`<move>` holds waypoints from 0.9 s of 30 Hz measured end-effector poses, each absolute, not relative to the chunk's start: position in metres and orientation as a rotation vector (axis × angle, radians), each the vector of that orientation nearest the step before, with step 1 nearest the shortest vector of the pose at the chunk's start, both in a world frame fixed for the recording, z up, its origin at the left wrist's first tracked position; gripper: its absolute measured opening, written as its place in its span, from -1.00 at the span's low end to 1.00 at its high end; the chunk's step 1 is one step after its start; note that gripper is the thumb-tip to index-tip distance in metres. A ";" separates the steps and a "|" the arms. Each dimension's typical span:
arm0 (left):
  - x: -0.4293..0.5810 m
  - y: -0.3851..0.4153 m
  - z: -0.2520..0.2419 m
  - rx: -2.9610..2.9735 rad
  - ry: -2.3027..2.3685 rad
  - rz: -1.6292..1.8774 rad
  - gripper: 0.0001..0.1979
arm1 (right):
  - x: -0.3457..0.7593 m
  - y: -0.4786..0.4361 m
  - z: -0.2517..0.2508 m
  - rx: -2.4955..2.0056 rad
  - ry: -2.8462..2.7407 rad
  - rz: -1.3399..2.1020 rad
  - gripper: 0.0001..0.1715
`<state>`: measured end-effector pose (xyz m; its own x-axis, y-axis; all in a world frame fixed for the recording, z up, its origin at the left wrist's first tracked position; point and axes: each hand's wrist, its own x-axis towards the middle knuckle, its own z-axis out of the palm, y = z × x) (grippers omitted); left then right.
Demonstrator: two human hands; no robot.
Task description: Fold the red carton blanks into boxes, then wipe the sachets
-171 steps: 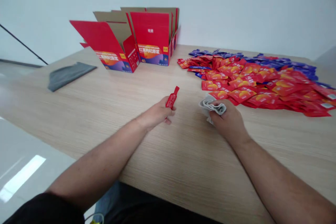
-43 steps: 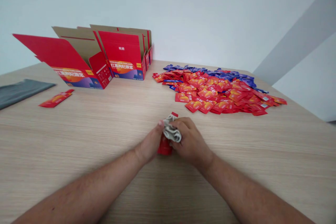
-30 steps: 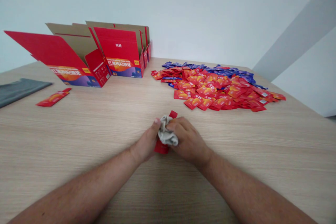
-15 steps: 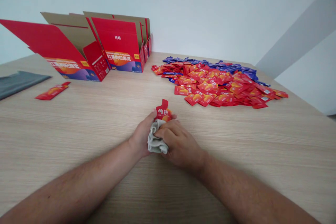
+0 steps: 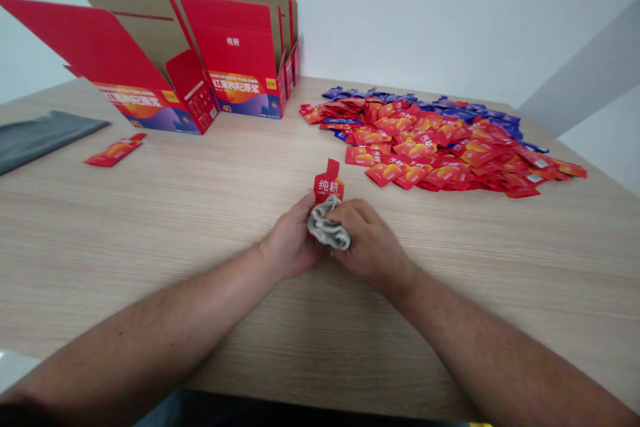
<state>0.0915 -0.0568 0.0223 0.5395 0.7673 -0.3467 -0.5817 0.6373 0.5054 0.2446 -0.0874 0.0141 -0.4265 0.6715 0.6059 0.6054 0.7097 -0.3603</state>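
Red foil sachet, tip at twelve o'clock, base in crumpled grey cloth, left hand and right hand with fingers clenched around both.

1. A small red foil sachet with a narrow tab top shows 纯耕 in large white characters.
2. An open red cardboard carton shows the same 纯耕 in white on its raised red flap.
3. That carton's front panel reads 红薯枸杞原浆, with "40" below at the left.
4. A second open red cardboard carton shows the same title, seen at a slant.
5. Smaller print is too small to read.
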 end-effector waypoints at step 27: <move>0.084 -0.068 0.022 0.629 0.737 0.683 -0.60 | 0.296 -0.050 0.022 -1.530 -1.539 0.164 -0.71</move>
<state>0.0844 -0.0677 0.0217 0.5521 0.7396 -0.3850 -0.3278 0.6171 0.7154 0.2963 -0.0498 0.0215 0.2063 0.8422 0.4981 0.7184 0.2152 -0.6615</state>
